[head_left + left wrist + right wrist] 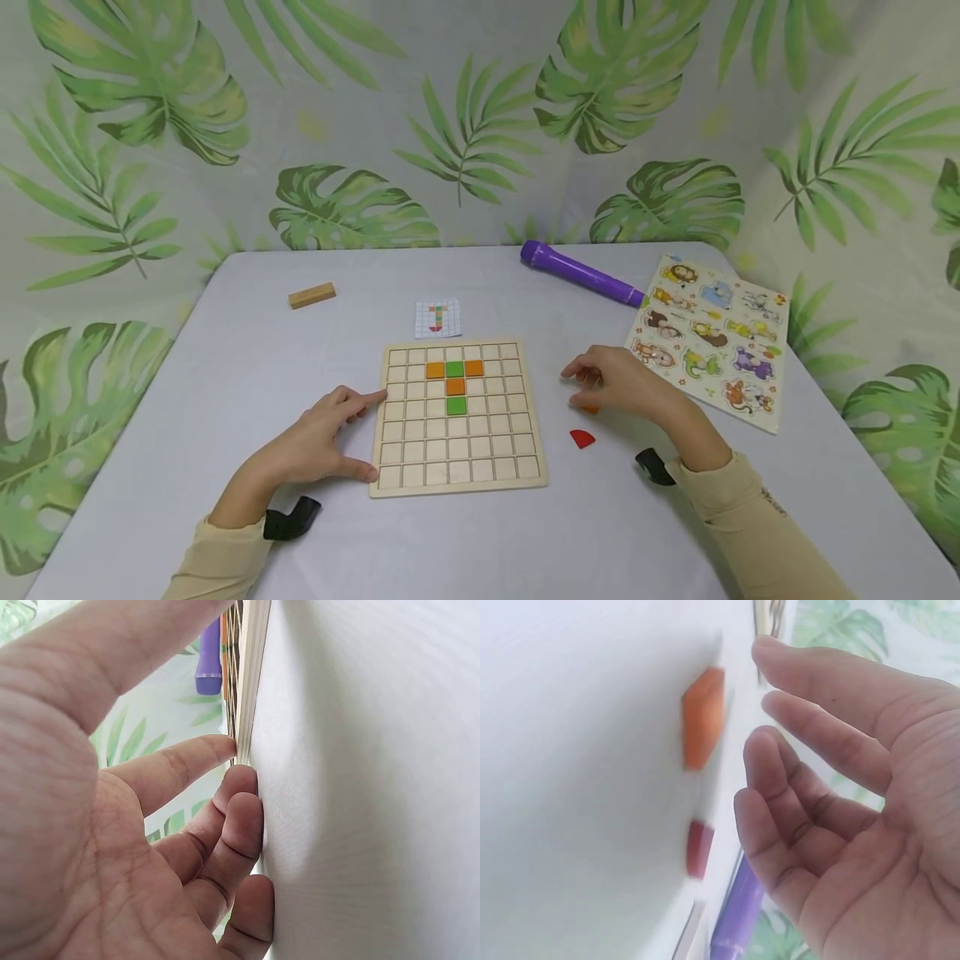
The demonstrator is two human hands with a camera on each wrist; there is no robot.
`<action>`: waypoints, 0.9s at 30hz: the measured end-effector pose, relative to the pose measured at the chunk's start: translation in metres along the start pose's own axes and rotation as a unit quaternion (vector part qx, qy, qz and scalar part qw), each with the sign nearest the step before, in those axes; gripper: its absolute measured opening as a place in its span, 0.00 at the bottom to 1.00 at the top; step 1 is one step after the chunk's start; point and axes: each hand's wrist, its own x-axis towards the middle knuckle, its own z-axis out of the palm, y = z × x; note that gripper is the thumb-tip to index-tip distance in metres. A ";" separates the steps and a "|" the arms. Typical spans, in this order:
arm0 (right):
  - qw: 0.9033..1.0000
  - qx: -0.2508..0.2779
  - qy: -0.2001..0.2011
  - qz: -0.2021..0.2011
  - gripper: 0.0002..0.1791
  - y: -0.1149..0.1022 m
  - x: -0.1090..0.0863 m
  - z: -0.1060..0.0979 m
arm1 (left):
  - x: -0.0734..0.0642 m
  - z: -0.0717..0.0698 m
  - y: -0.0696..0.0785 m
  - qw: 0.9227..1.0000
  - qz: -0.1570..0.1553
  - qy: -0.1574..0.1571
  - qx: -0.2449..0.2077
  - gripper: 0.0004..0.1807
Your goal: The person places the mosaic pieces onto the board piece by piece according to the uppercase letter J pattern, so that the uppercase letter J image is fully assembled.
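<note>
A wooden grid board (459, 451) lies flat in front of me. On its upper squares sit several orange and green square tiles (455, 387). My left hand (318, 439) spreads along the board's left edge, its index fingertip and thumb touching it. In the left wrist view the other fingertips rest low by the white table. Right of the board, my right hand (618, 382) hovers with loosely bent fingers over an orange tile (703, 718), holding nothing. Beside that tile lies a dark red piece (700, 849). Nearer me is a red quarter-circle (582, 438).
Beyond the board lies a small pattern card (438, 319) showing a coloured figure on a grid. A wooden block (312, 295) is at the back left, a purple microphone (581, 273) at the back right. An animal puzzle board (708, 342) lies beyond my right hand.
</note>
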 end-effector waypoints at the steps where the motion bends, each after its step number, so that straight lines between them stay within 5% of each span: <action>1: 1.000 -0.001 0.001 0.002 0.17 0.002 -0.002 0.000 | 0.000 0.000 0.000 1.000 0.000 -0.001 0.000 0.59; 12: 1.000 -0.009 0.015 0.003 0.19 0.020 -0.024 -0.001 | 0.000 0.000 0.000 1.000 -0.003 -0.005 -0.003 0.59; 27: 1.000 0.026 0.013 0.012 0.18 0.021 -0.029 0.003 | -0.001 0.001 -0.003 1.000 -0.004 -0.003 0.000 0.59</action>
